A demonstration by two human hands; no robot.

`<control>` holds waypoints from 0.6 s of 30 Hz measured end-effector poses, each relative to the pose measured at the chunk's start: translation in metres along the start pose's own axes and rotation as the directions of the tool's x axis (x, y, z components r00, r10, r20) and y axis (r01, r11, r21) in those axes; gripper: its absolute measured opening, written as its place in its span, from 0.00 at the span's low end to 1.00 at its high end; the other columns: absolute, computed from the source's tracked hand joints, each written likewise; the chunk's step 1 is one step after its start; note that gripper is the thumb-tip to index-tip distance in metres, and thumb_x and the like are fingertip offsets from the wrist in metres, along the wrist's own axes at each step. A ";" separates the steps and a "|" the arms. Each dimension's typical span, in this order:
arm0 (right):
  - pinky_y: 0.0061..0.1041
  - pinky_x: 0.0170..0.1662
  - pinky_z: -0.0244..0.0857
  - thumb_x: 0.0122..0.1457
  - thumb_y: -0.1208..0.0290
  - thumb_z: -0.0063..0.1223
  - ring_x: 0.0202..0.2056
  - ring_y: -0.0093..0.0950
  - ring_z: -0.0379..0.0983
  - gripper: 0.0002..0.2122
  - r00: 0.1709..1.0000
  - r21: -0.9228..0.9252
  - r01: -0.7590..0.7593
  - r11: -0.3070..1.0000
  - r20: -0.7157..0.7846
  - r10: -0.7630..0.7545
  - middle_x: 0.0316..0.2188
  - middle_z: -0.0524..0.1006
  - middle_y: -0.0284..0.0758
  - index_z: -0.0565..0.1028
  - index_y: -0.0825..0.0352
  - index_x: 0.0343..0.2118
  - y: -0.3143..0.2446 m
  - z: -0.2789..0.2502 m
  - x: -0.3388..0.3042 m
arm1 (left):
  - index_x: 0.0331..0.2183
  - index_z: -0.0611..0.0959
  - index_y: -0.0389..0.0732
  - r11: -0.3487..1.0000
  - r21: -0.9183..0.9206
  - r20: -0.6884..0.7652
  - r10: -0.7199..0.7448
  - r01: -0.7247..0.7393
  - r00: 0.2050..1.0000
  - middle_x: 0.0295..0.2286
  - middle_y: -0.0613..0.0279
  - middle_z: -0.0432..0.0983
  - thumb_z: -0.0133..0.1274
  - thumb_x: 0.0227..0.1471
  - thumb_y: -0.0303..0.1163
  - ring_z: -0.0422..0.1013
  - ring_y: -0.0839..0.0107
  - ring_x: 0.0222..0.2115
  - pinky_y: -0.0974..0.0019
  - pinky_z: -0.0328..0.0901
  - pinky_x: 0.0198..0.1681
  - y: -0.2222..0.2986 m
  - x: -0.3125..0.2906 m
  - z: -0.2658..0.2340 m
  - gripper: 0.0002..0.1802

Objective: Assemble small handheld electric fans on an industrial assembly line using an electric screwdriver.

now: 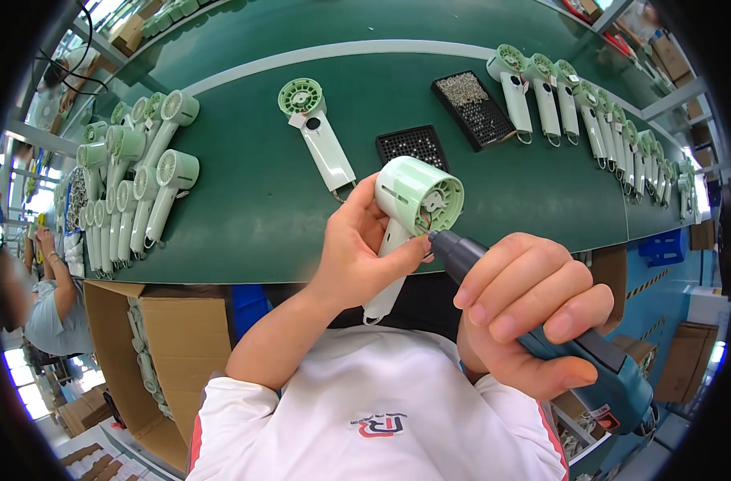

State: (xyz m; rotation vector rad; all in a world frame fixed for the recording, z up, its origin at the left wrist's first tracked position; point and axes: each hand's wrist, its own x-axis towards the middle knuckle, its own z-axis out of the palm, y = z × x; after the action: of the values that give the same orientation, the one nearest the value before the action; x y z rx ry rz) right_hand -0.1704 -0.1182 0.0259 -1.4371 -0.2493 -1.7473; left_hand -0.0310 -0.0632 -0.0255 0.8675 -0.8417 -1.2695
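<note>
My left hand (361,252) is wrapped round a pale green and white handheld fan (399,188), its open round head turned to the right. Inside that head a hub and a bit of red wire show. My right hand (534,309) grips a teal and black electric screwdriver (459,255). The bit reaches the lower rim of the fan head, by my left fingertips; whether it sits in a screw cannot be made out. Just behind the fan, a small black tray (412,146) holds tiny screws. Another fan (321,144) lies on the green table, its head open upward.
Assembled-looking fans (133,176) stand clustered at the left. A row of open-headed fans (590,112) runs along the right. A bigger black tray (471,108) holds many small metal parts. An open cardboard box (185,337) is below the table's left edge. A co-worker (57,301) sits far left.
</note>
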 end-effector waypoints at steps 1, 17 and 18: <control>0.27 0.19 0.71 0.70 0.45 0.43 0.19 0.26 0.68 0.24 1.000 0.000 0.000 1.000 0.007 0.000 0.24 0.74 0.35 0.69 0.67 0.44 0.000 0.000 0.000 | 0.59 0.65 0.30 1.000 0.006 -0.004 0.009 -0.009 1.000 0.48 0.53 0.73 0.60 0.51 0.15 0.76 0.68 0.46 0.63 0.79 0.43 -0.002 0.000 -0.001 0.35; 0.23 0.24 0.65 0.66 0.59 0.55 0.21 0.20 0.68 0.21 0.456 -0.565 -0.819 -0.101 -0.747 0.484 0.23 0.72 0.32 0.74 0.71 0.54 -0.021 -0.156 0.011 | 0.58 0.66 0.28 0.896 -0.430 0.042 -0.099 0.108 0.994 0.46 0.40 0.76 0.57 0.50 0.21 0.81 0.45 0.38 0.51 0.80 0.36 0.006 -0.022 -0.050 0.34; 0.27 0.27 0.68 0.65 0.60 0.56 0.23 0.26 0.73 0.23 0.552 -0.716 -0.639 -0.282 -0.682 0.480 0.26 0.76 0.36 0.73 0.72 0.56 -0.019 -0.171 0.000 | 0.59 0.66 0.29 0.893 -0.439 0.037 -0.092 0.099 0.995 0.47 0.40 0.76 0.58 0.51 0.22 0.81 0.45 0.39 0.51 0.80 0.36 0.005 -0.022 -0.052 0.35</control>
State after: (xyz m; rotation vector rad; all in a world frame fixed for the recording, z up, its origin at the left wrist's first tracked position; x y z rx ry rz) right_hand -0.3058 -0.2121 -0.0228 -1.7161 1.9097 -0.8843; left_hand 0.0153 -0.0373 -0.0449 0.5367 -0.4930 -1.4807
